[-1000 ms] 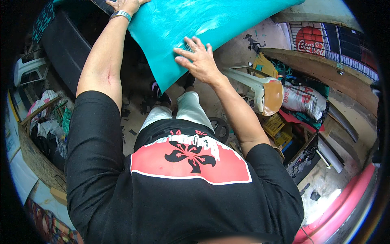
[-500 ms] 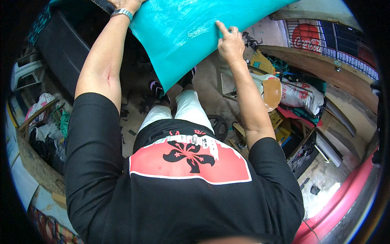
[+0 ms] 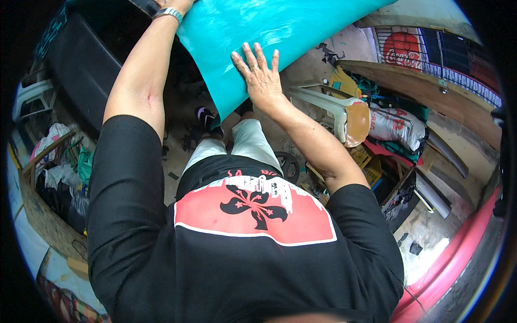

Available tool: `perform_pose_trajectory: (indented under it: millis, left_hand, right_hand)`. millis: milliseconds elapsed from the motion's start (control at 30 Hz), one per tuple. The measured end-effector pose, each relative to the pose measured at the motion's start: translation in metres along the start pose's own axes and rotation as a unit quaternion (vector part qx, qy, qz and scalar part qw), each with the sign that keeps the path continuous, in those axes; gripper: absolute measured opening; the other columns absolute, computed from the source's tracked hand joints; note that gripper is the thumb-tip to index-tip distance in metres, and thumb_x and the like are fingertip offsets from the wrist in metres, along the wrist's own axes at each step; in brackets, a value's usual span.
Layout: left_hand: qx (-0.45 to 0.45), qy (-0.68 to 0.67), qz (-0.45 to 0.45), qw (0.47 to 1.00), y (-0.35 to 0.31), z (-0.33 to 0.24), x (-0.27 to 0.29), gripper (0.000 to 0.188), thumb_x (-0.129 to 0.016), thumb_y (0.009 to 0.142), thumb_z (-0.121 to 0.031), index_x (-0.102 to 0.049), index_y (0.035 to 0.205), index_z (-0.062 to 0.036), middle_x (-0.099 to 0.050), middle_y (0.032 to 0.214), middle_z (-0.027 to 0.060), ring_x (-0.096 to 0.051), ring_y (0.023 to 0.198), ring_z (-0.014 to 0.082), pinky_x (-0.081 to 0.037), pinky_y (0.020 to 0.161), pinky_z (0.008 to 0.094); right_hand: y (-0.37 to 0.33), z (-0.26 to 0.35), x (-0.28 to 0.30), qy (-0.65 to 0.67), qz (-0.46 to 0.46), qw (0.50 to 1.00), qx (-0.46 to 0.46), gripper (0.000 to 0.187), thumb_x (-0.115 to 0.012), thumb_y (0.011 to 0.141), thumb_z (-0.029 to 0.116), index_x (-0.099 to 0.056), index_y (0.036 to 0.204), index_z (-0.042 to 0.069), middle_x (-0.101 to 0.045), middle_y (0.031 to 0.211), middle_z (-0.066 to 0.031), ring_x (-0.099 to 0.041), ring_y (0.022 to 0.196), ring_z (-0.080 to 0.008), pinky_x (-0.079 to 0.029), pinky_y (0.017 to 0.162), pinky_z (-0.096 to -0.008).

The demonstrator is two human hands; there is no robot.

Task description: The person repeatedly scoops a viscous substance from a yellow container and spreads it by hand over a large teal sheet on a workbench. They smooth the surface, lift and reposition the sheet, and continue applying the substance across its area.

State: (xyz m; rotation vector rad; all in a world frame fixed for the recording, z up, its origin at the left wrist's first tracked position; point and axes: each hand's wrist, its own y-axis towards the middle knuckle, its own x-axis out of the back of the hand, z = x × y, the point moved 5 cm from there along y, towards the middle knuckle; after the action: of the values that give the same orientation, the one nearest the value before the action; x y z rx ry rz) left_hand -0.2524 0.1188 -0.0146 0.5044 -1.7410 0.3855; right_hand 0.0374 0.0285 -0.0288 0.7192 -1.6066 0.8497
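A teal sheet point(image 3: 307, 24) with a smooth face and pale glossy streaks hangs at the top of the view, its lower corner dangling in front of my shins. On its face, near the lower right edge, lies my right hand point(image 3: 261, 78) with fingers spread. At the sheet's upper left edge, by a dark rim, is my left hand point(image 3: 180, 4); the picture's border cuts off its fingers, so its grip is hidden. A metal-banded watch point(image 3: 169, 14) sits on the left wrist.
A large black bin-like object point(image 3: 86, 59) stands at the left. To the right are a plastic chair point(image 3: 336, 110) with a tan pad, a stuffed white sack point(image 3: 396, 126), a wooden beam point(image 3: 414, 89) and pink material point(image 3: 458, 264). Bags and scraps point(image 3: 62, 175) lie at the left.
My right hand has moved left and toward me across the teal sheet, from a pointing finger to spread fingers. My left hand has shifted slightly right.
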Motion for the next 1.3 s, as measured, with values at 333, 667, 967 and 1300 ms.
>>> perform_pose_trajectory:
  millis: [333,667,967,1300]
  left_hand:
    - [-0.003,-0.007,-0.003,1.0,0.01,-0.014,-0.022,0.069,-0.064,0.081,-0.057,-0.05,0.139,-0.0227,-0.05,0.144,0.0025,-0.034,0.139,0.0334,-0.007,0.105,0.079]
    - [-0.01,-0.011,0.007,1.0,0.02,-0.018,-0.032,0.07,-0.062,0.083,-0.059,-0.047,0.142,-0.0246,-0.046,0.148,-0.0003,-0.035,0.14,0.03,-0.006,0.104,0.0797]
    - [-0.015,-0.039,0.057,0.997,0.028,-0.027,-0.02,0.073,-0.063,0.082,-0.059,-0.044,0.144,-0.0261,-0.043,0.15,-0.0003,-0.032,0.142,0.0302,-0.006,0.104,0.0801]
    - [-0.013,-0.041,0.031,0.999,0.028,-0.022,-0.026,0.073,-0.063,0.082,-0.06,-0.044,0.144,-0.0257,-0.043,0.15,0.001,-0.031,0.142,0.0316,-0.006,0.104,0.0801]
  right_hand:
    - [-0.006,0.007,-0.009,0.04,-0.017,0.998,-0.053,0.069,-0.047,0.091,0.01,-0.024,0.155,0.019,-0.019,0.161,-0.0143,-0.016,0.148,-0.0366,-0.011,0.11,-0.0719]
    - [-0.003,0.009,-0.003,0.022,-0.008,0.995,-0.1,0.068,-0.049,0.089,0.01,-0.028,0.154,0.016,-0.019,0.16,-0.0181,-0.015,0.148,-0.0379,-0.008,0.112,-0.0694]
    - [0.005,0.042,-0.002,-0.029,0.011,0.998,-0.049,0.07,-0.048,0.09,0.012,-0.023,0.155,0.016,-0.018,0.16,-0.0167,-0.015,0.149,-0.0364,-0.006,0.112,-0.0682]
    - [-0.007,0.053,0.024,0.207,0.05,0.977,0.028,0.065,-0.055,0.084,0.008,-0.04,0.148,0.014,-0.017,0.16,-0.0218,-0.012,0.148,-0.0425,-0.008,0.11,-0.0719]
